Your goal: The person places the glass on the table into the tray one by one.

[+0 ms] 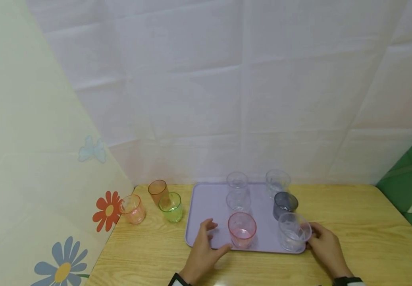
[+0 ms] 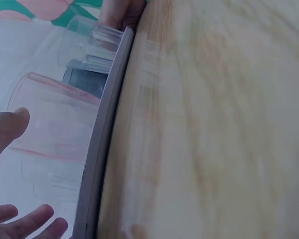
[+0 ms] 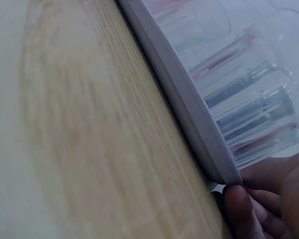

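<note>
The head view shows a smooth purple tray (image 1: 209, 202) with round corners on the wood-grain table (image 1: 352, 210). The left hand (image 1: 202, 252) spreads its fingers near the see-through pink cup (image 1: 242, 234) on the tray, holding nothing. In the left wrist view, that hand is cut off and its thumb hides a bit of the pink cup. In the right wrist view, the right hand (image 3: 289, 186) pinches the tray's corner near a clear, ridged cup (image 3: 256, 99).

Table (image 1: 356, 210) beneath tray (image 1: 207, 202) and three cups (image 1: 173, 212)
</note>
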A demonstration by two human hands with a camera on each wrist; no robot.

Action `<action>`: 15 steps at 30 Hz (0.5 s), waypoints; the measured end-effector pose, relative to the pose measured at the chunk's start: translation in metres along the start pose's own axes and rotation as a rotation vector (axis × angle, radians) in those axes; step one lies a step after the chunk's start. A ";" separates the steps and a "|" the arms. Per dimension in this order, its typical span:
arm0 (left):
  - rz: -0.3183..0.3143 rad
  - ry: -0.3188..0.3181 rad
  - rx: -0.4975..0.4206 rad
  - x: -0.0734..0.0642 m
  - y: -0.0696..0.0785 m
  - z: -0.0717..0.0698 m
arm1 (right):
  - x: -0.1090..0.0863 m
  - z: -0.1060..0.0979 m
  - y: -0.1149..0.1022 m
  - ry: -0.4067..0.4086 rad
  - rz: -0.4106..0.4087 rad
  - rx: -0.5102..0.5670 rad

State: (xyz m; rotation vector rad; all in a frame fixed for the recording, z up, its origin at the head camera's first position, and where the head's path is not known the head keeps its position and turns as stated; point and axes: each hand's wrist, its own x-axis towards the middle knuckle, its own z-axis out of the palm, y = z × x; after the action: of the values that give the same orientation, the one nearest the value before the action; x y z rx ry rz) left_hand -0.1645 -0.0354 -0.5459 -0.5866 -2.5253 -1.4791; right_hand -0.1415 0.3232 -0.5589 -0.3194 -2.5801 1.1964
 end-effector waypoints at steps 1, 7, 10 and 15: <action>0.013 0.016 0.013 0.000 -0.001 -0.001 | 0.000 0.000 0.000 0.003 -0.004 0.000; 0.113 0.100 0.090 0.004 -0.003 -0.012 | 0.000 0.001 0.000 0.018 -0.026 -0.004; 0.127 0.122 0.100 0.005 -0.006 -0.018 | 0.000 0.001 -0.001 0.020 -0.031 0.000; 0.139 0.153 0.109 0.009 -0.011 -0.027 | -0.001 0.001 -0.002 0.017 -0.025 0.009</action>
State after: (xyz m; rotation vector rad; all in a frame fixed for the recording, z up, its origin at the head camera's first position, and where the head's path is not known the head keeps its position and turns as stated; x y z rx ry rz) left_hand -0.1785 -0.0609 -0.5384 -0.5948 -2.3785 -1.2782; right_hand -0.1414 0.3212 -0.5578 -0.2933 -2.5561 1.1905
